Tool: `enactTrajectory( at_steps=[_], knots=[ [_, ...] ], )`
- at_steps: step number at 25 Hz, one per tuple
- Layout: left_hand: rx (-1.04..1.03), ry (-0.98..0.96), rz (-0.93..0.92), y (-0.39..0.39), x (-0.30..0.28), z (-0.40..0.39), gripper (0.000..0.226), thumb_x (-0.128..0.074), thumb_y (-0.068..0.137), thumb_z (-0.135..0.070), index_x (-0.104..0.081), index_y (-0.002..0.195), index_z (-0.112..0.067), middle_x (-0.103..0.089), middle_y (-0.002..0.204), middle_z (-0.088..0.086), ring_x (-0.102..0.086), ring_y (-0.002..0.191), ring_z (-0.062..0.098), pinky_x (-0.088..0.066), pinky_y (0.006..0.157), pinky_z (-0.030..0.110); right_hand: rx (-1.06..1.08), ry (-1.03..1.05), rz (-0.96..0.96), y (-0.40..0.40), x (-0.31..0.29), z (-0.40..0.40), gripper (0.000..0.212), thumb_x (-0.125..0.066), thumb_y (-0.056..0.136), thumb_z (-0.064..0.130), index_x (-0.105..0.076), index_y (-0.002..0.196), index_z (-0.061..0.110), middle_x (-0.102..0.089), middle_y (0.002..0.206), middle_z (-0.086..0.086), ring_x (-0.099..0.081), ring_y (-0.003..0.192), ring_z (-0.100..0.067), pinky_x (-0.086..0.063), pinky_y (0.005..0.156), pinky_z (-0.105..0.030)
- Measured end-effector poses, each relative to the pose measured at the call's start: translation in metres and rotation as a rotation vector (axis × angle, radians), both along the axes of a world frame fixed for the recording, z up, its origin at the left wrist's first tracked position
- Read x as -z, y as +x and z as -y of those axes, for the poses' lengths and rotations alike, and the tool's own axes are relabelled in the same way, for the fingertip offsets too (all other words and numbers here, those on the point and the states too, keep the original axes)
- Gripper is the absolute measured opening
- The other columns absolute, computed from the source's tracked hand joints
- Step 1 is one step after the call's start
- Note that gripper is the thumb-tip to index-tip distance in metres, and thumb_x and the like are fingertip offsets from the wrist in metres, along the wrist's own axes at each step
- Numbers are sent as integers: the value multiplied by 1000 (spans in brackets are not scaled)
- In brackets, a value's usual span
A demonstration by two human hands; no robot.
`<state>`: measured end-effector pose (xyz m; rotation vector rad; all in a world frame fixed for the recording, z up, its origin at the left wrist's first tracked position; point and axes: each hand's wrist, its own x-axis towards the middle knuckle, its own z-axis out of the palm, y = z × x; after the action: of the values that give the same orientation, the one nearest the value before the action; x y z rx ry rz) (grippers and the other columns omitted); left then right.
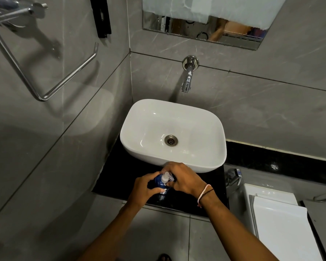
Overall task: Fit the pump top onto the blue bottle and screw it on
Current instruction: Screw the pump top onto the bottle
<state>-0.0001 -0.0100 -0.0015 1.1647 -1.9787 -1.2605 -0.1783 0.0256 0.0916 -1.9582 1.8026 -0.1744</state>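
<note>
A small blue bottle [161, 182] stands upright on the black counter [119, 178] just in front of the white basin. My left hand [143, 187] is wrapped around its body from the left. A clear pump top [166, 177] sits on the bottle's neck, its nozzle pointing right. My right hand [183, 178] comes in from the right, with fingers closed around the pump's collar. The bottle's lower half is partly hidden by my left fingers.
A white basin [139, 132] with a metal drain stands behind the bottle, under a wall tap [187, 80]. A chrome towel ring [45, 72] is on the left wall. A toilet with closed lid [279, 223] is at the lower right.
</note>
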Motion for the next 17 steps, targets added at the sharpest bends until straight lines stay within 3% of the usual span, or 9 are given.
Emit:
enactTrajectory(
  at_steps=[2,4,6,8,10,13,15,17],
  knots=[
    [11,3,4,0,0,1,64,-87,68,-16,-63,127,-14,-71,120,1,-66,110,9,-50,96,16,60,-9,-46,2,0,2,32,-83,78,30,-69,102,13,-74,106,-9,-69,97,-32,-56,76,-36],
    [17,9,6,1,0,1,64,-86,67,-17,-63,127,-15,-72,120,1,-66,109,8,-49,95,14,85,-13,-85,3,-2,1,46,-86,72,41,-68,105,14,-73,107,-8,-69,97,-30,-58,78,-39],
    [10,8,17,1,0,1,64,-87,67,-16,-63,126,-15,-71,120,2,-66,109,10,-46,91,5,19,-32,-88,1,-3,-1,57,-85,73,37,-64,123,18,-68,121,-5,-65,110,-26,-58,87,-41],
    [-1,3,27,0,2,1,64,-87,67,-15,-63,126,-13,-71,119,4,-66,109,11,-44,88,1,-66,-44,-101,2,-3,-1,50,-81,80,23,-63,126,17,-67,127,-5,-64,115,-26,-57,88,-39],
    [3,4,28,1,1,0,64,-87,67,-14,-62,127,-12,-71,120,5,-66,109,11,-46,91,5,-56,-58,-136,5,-1,2,36,-79,82,27,-67,113,14,-72,116,-8,-68,106,-32,-54,79,-36],
    [12,-17,39,1,-3,0,64,-86,69,-17,-62,128,-12,-70,122,5,-66,111,13,-52,99,25,-6,-54,-195,5,-5,3,60,-82,76,46,-61,126,19,-68,118,-7,-65,107,-30,-54,80,-38],
    [18,-51,75,1,-4,-1,64,-85,71,-19,-60,129,-11,-69,125,7,-65,114,17,-52,102,33,-73,-48,-228,1,-6,3,66,-82,78,37,-54,136,21,-64,126,-6,-62,113,-28,-57,87,-42],
    [43,-94,128,1,-4,-2,64,-83,75,-22,-57,133,-11,-66,129,8,-62,118,20,-51,103,35,-140,-56,-233,1,-6,4,45,-76,83,21,-61,125,17,-66,125,-7,-63,115,-30,-57,87,-43]
  ],
)
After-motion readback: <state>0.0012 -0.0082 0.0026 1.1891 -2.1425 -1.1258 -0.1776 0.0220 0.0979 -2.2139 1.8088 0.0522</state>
